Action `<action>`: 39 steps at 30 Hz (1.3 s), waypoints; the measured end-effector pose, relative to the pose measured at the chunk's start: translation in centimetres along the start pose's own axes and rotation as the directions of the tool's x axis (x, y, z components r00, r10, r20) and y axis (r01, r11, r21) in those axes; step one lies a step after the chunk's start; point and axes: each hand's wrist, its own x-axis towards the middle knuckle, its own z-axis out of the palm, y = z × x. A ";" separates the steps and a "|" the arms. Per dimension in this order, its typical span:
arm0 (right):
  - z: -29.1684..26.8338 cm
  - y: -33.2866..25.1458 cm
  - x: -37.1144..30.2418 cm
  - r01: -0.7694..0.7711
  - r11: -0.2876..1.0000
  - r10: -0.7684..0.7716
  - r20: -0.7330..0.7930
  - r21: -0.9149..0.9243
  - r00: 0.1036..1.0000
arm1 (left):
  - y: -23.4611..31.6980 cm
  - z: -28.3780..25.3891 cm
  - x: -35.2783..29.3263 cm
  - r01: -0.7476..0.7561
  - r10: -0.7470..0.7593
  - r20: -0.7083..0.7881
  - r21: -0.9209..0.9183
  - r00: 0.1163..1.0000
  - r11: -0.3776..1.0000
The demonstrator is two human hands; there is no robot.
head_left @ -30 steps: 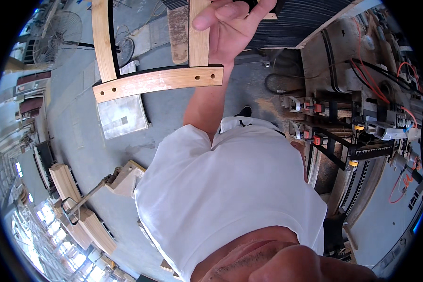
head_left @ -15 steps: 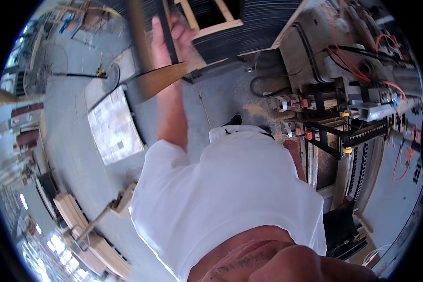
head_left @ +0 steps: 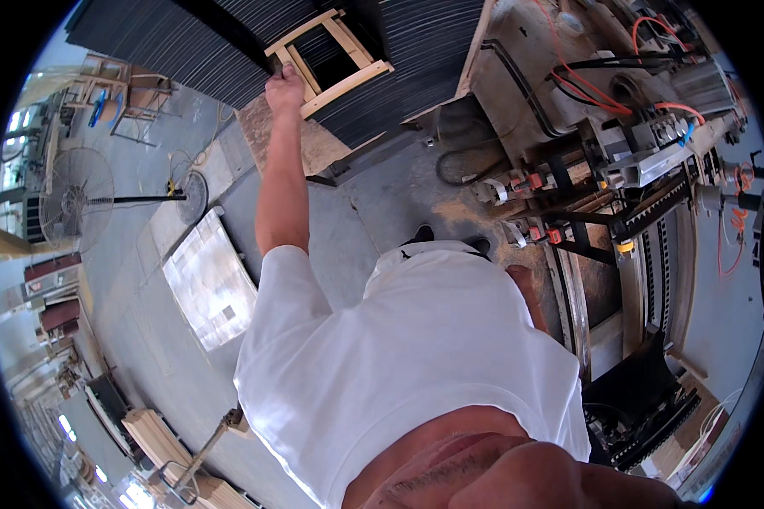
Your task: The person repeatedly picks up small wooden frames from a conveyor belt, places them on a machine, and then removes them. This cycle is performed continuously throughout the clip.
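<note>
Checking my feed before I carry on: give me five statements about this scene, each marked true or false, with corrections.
1. The left hand is at the wooden frame. True.
2. A silvery panel lies on the grey floor. True.
3. The wooden frame lies on the grey floor. False: it is up on the black ridged stack.
4. The fan is toward the left of the picture. True.
5. The shirt is black. False: it is white.

A head-worn fisheye looks down closely over the white shirt (head_left: 416, 339).
</note>
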 end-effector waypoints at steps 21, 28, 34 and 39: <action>-0.9 6.3 -4.0 -0.122 0.962 0.170 -0.187 0.245 0.968 | 7.9 -2.1 -9.1 -0.662 0.533 0.574 0.022 0.622 0.749; -3.1 13.4 -6.3 -0.193 0.968 0.127 -0.344 -0.163 0.930 | 7.8 1.0 -7.4 -0.739 0.642 0.590 -0.110 0.489 0.664; -10.7 1.6 -13.4 -0.107 0.972 -0.066 -0.679 -0.210 0.732 | 10.1 -1.1 -10.1 -0.872 0.786 0.456 -0.042 0.418 0.488; -22.2 -17.2 -33.6 -0.219 0.763 -0.589 -0.793 -0.609 0.153 | 13.6 -0.8 -18.4 -0.633 0.704 0.153 -0.338 0.693 0.696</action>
